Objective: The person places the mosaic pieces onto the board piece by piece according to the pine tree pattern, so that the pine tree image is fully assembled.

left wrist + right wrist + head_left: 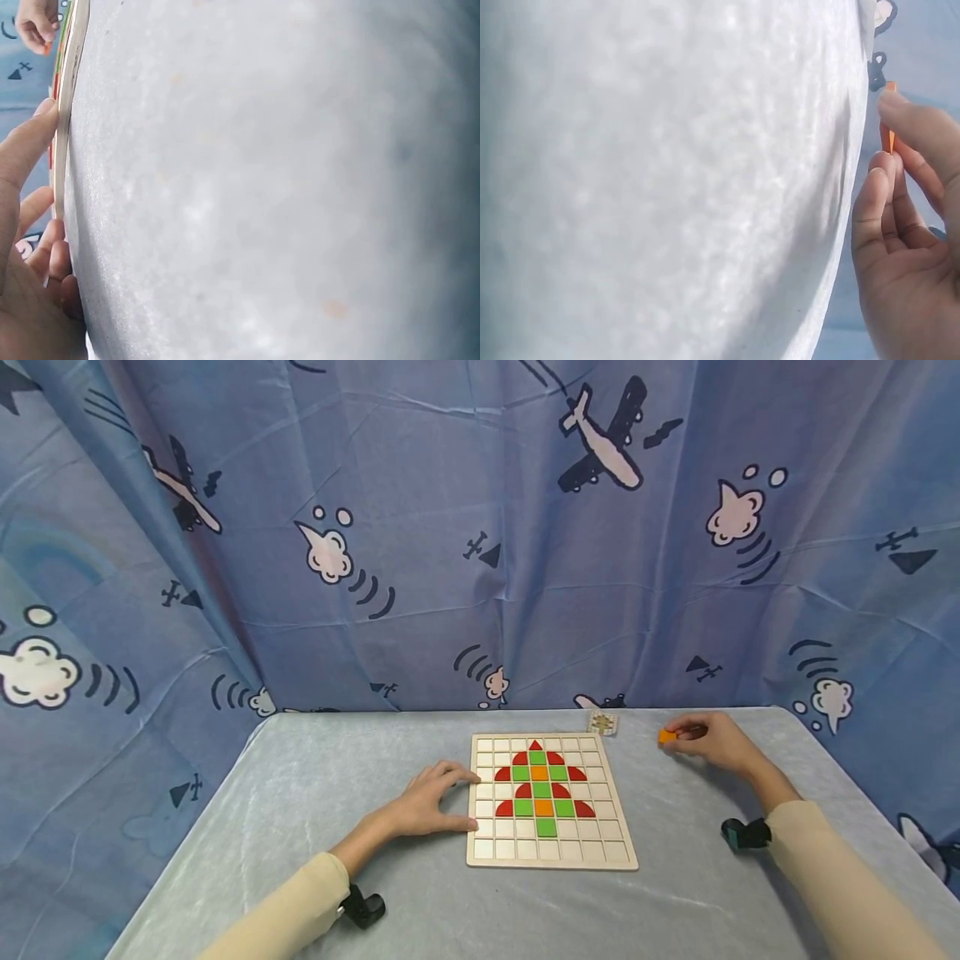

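Note:
A square wooden grid board (487, 852) lies on the table in the head view. On it, green squares (547, 827), orange squares (539, 772) and red rounded pieces (585, 809) form a tree shape topped by a red triangle (535, 746). My left hand (422, 802) touches the board's left edge with thumb and fingertips spread apart; the left wrist view shows this hand (30, 300) against the board's side (63, 150). Right of the board, my right hand (712, 742) pinches a thin orange tile (887, 139) between thumb and fingers, above the cloth.
Behind the board's upper right corner lies a small patterned square (602, 722). Pale grey cloth (375, 743) covers the table. A blue curtain (420, 643) printed with airplanes hangs along the table's far edge.

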Available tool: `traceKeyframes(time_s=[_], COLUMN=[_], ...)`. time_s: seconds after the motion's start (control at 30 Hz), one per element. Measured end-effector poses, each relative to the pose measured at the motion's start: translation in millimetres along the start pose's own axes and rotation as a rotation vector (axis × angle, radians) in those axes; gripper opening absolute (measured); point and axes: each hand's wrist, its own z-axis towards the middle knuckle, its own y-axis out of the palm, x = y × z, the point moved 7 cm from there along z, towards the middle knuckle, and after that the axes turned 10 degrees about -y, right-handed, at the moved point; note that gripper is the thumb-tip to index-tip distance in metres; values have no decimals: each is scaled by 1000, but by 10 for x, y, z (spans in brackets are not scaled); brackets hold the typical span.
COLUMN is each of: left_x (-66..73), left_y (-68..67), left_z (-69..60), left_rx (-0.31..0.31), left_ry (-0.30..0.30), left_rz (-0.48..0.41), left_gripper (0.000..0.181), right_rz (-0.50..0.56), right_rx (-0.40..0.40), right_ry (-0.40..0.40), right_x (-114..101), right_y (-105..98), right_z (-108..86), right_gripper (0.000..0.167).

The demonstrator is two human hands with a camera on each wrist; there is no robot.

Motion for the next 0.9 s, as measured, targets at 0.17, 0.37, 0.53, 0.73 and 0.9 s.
traceKeyframes(time_s=[0.17,0.37,0.53,0.73,0.9], left_x=[-2,-11,-8,0,2], left_y=[-7,-5,0,2,-1], left_z=[2,4,6,3,3], left_rx=[0,1,0,-1,0], left_ry=[-1,0,-3,-4,-5], left_rz=[3,3,6,5,5], left_gripper=[68,67,67,67,67], right_rz=[21,27,57,131,186], right_rx=[7,11,13,18,27], right_ry=[-27,-66,-110,-171,-195], right_x=[-62,-146,-243,-381,-491], right_y=[-10,-10,-19,14,68], right_z=[-15,-63,-126,-229,-287], right_gripper=[38,35,33,32,31])
